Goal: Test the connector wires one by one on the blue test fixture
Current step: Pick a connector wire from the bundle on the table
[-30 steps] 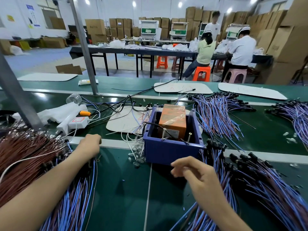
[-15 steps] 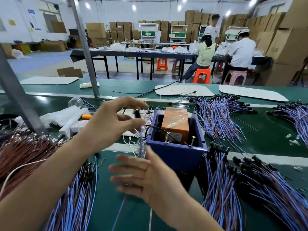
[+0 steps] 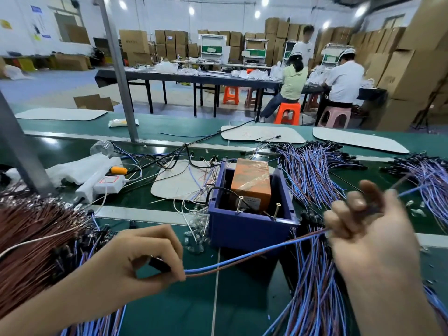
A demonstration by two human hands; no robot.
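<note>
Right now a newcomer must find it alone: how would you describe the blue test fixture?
Look along the long green conveyor belt to its middle, where a square blue plastic box stands open-topped between heaps of blue-and-brown wires. Only it holds an orange film-wrapped block, with two metal screws standing at its near edge.

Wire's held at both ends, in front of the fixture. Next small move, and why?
Likely lift the wire up to the blue test fixture and touch its ends to the two upright pins. The left hand pinches the black connector, the right hand grips the other end, and neither end reaches the fixture yet.
</note>
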